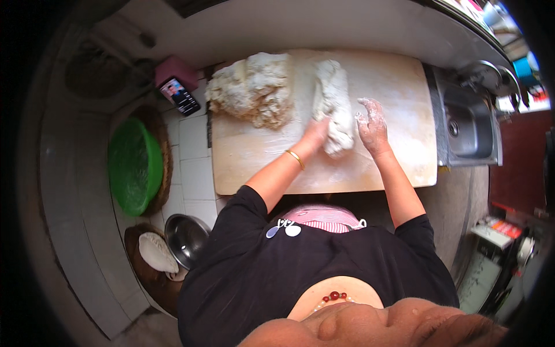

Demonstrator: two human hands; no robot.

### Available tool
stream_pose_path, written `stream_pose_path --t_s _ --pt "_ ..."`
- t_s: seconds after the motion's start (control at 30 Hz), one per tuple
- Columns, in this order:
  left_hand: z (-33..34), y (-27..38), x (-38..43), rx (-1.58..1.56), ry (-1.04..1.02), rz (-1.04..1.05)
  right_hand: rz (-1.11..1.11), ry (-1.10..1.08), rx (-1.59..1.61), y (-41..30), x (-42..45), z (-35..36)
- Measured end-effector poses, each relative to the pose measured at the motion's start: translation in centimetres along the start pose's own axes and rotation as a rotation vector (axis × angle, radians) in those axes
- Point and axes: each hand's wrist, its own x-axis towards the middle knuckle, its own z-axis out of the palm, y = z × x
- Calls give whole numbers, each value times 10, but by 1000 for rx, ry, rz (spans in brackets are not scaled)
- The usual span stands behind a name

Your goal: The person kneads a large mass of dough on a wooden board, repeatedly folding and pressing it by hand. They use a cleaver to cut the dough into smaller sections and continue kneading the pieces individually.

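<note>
A long, floury piece of dough (334,104) lies lengthwise away from me on a pale wooden board (394,169). My left hand (319,130) grips its left side near the closer end, with some fingers hidden against the dough. To the right of the dough, my right hand (373,128) is apart from it. Its fingers are spread, dusted with flour and holding nothing. At the board's back left sits a larger, rough mass of dough (256,89), separated from the long piece by a strip of floured board.
A steel sink (468,126) adjoins the board's right side. On the tiled counter (197,139) at left, a phone (180,96) leans against a pink box (175,71). A green basin (134,167) and a metal bowl (187,238) stand farther left, near a white sack (157,251).
</note>
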Motion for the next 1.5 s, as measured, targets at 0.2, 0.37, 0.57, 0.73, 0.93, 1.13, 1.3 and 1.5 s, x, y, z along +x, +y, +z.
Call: stream_pose_path --t_s 0.2,0.37,0.57,0.73,0.93,1.13,1.3,1.5 --pt "-8 35 -18 701 329 708 -264 -246 -239 -32 26 32" --pt "-7 39 -2 1031 -26 661 -57 -410 -306 -17 18 25" --pt "-3 71 3 1049 -151 396 352 -429 -132 1 32 43" --pt "0 61 28 1294 -41 409 -119 -582 -665 -3 51 59" --pt "-1 47 36 1272 15 526 -102 -416 -520 1 49 49" --pt "1 25 -1 1255 -175 616 -177 -568 -499 -30 12 26" --pt "-4 26 -30 1239 -182 555 -264 -557 -539 -31 -7 23" --pt "-8 15 17 1231 -203 549 -233 -502 -497 -13 20 38"
